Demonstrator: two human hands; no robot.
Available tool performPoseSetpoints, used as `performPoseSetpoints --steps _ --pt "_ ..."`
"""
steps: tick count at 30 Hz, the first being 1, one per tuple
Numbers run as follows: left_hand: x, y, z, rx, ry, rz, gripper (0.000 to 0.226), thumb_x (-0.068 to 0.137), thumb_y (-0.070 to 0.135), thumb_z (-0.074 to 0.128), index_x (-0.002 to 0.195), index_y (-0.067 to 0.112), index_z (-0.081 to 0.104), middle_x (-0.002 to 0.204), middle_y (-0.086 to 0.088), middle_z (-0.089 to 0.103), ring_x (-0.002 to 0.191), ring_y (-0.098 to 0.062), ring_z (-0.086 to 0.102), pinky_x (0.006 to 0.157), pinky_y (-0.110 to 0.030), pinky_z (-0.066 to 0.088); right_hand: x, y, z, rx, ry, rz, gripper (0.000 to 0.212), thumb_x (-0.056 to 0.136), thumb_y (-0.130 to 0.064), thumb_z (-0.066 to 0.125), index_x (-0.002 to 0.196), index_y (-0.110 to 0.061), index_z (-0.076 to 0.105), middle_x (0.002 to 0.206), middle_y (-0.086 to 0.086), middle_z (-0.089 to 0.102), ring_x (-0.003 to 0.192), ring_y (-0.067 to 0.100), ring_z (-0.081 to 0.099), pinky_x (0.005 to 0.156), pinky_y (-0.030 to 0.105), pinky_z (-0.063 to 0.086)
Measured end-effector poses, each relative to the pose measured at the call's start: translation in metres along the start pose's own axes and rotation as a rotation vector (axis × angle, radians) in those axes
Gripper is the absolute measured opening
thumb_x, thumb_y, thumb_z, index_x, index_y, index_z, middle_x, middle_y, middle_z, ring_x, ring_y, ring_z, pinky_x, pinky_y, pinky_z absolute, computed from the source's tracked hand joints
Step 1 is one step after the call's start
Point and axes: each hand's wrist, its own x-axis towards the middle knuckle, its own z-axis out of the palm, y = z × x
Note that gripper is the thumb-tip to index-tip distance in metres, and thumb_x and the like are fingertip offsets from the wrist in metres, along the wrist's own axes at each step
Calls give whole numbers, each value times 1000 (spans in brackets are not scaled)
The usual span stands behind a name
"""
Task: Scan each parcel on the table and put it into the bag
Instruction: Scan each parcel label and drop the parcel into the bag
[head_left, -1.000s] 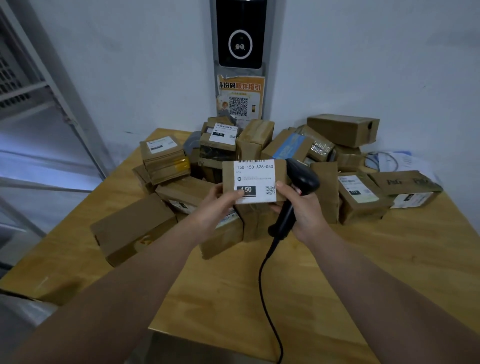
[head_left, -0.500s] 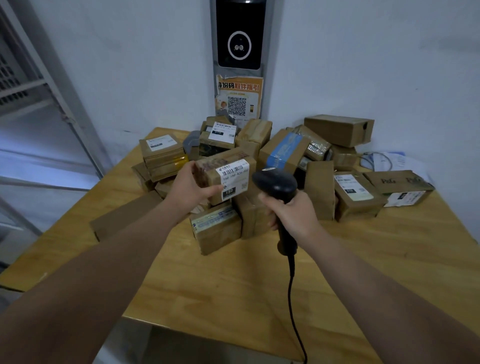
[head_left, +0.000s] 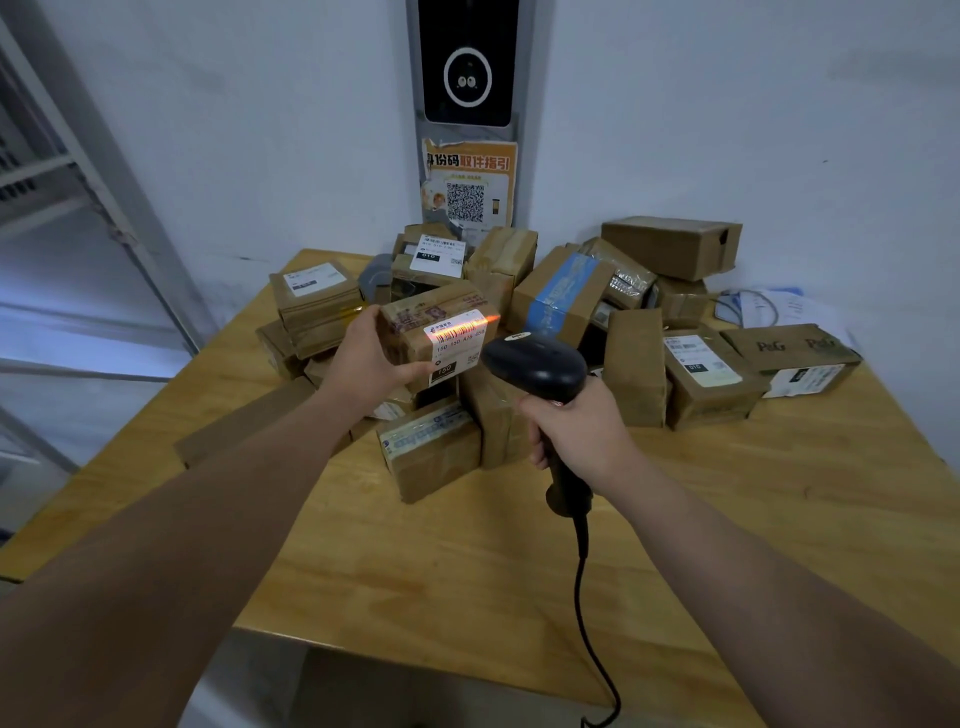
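Dim, cool indoor light; wide-angle view.
The scanner (head_left: 535, 364) throws an orange beam that glows on the label (head_left: 457, 338) of the parcel (head_left: 415, 322), the brightest spot. Soft shadows sit under the other parcels (head_left: 670, 249) on the table (head_left: 415, 571). The wall (head_left: 727, 104) reads bluish-grey. The shelf frame (head_left: 130, 223) at the left edge bends and softens; centre detail is fairly sharp.
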Motion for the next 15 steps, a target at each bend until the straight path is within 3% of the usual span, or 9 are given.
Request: performPoseSetpoints --steps 15 --pt "4 -9 0 20 29 -29 95 63 34 89 141 19 36 139 0 49 129 -18 47 106 -45 43 -2 -5 -1 -30 -48 -33 25 88 -12 64 63 -8 60 48 1 57 47 18 59 59 37 54"
